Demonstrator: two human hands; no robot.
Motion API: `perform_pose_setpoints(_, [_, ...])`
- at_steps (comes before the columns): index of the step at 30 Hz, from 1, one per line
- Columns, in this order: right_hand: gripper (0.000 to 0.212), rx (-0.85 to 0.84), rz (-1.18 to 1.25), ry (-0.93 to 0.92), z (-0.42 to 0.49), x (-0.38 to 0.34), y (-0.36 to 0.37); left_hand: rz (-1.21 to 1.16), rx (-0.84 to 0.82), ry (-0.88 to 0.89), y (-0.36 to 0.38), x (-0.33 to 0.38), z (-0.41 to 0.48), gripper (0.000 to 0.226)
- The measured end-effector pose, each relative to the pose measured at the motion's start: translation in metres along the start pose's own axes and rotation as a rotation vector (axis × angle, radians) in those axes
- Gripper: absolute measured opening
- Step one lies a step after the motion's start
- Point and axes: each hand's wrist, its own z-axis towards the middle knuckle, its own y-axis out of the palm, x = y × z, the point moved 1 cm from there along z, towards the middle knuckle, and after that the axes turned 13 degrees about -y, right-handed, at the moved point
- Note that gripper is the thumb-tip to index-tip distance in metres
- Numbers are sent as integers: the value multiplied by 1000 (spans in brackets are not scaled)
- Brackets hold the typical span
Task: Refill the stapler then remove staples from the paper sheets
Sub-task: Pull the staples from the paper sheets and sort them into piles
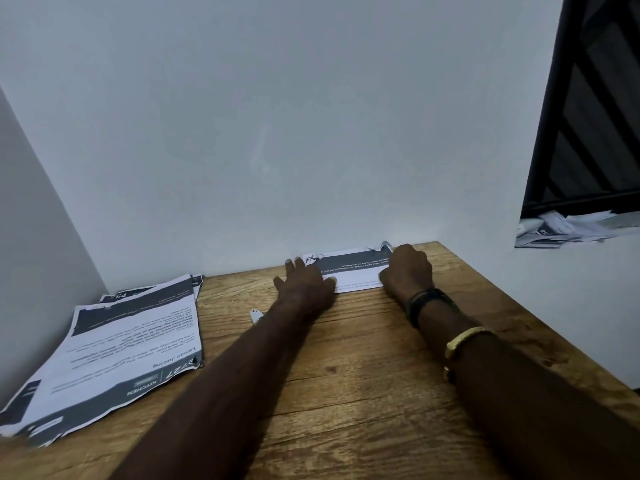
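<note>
A wooden table (363, 375) sits in a corner of white walls (277, 116). A messy stack of printed pages (114, 344) lies at the lower left. A tiny paper scrap (255, 315) rests near the middle. More loose papers (568, 228) sit on a ledge at the right edge. Both arms reach far to the back wall. The left hand (306, 280) lies flat with fingers spread, pressing a paper sheet (353, 270). The right hand (408, 270) is curled in a fist on the sheet's right end; I cannot tell if it pinches it. The sheet touches the wall, with bare wood in front.
</note>
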Motion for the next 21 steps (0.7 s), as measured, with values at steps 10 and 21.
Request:
perform_pose_setpoints(10, [24,46,249,-298,-32,-85,13,-684,422,86,-49,-49,-39,16])
perform_pose_setpoints(21, [17,-223,323,-406,-99,-208,71,-822,490,-319,-77,-204,-67,19])
